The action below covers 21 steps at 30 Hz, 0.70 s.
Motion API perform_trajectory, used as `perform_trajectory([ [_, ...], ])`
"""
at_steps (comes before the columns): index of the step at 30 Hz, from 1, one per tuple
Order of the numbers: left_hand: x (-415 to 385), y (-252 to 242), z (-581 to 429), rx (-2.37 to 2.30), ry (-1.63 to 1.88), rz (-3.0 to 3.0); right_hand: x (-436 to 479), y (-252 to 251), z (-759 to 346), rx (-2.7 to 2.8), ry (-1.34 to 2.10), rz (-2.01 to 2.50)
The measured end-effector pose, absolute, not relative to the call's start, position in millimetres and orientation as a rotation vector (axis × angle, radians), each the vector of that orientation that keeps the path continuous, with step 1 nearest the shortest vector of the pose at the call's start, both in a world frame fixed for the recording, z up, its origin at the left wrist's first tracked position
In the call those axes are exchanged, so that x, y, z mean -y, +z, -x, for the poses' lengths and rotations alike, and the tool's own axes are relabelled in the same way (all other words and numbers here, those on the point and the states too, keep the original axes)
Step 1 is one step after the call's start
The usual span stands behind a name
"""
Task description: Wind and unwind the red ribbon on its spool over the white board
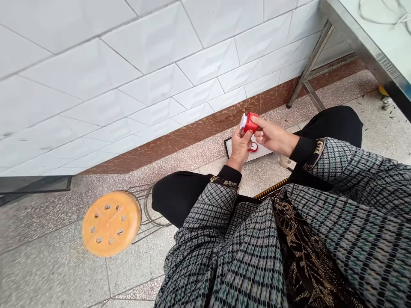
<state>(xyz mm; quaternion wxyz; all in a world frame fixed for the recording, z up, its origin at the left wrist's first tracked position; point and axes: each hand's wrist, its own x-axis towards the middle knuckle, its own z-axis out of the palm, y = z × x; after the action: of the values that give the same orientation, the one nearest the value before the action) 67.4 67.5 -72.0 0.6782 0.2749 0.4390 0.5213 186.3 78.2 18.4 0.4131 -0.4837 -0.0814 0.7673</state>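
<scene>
Between my two hands is a small red container with a white round cap, held out over the floor in front of my knees. My left hand grips its lower left side, thumb pressed against it. The thumb and fingers of my right hand close on its right side. The white cap points up and to the left. Just under the hands lies a flat white board with a dark edge, partly covered by them. On the board is a red ring-shaped piece.
An orange round stool with holes and a wire frame stands at the left. A metal-framed table with a white cord is at the upper right. A white tiled wall rises in front.
</scene>
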Motion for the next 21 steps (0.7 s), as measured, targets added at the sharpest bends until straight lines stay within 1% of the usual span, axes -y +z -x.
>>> perform_trajectory([
  [2, -64.7, -68.1, -74.1, -1.027, 1.170, -0.574, -68.6, 15.5, -176.7, 0.254, 1.839, 1.201],
  [4, -63.1, -65.0, -78.2, -1.038, 1.189, -0.547, -65.3, 14.6, -172.5, 0.266, 1.826, 1.189],
  [13, -73.2, -73.8, -60.1, -0.993, 1.182, -0.729, -98.6, 22.4, -204.8, 0.108, 2.012, 1.190],
  [21, -77.0, -75.2, -53.0, -1.009, 1.192, -0.828, -104.7, 19.2, -209.1, 0.011, 2.150, 1.168],
])
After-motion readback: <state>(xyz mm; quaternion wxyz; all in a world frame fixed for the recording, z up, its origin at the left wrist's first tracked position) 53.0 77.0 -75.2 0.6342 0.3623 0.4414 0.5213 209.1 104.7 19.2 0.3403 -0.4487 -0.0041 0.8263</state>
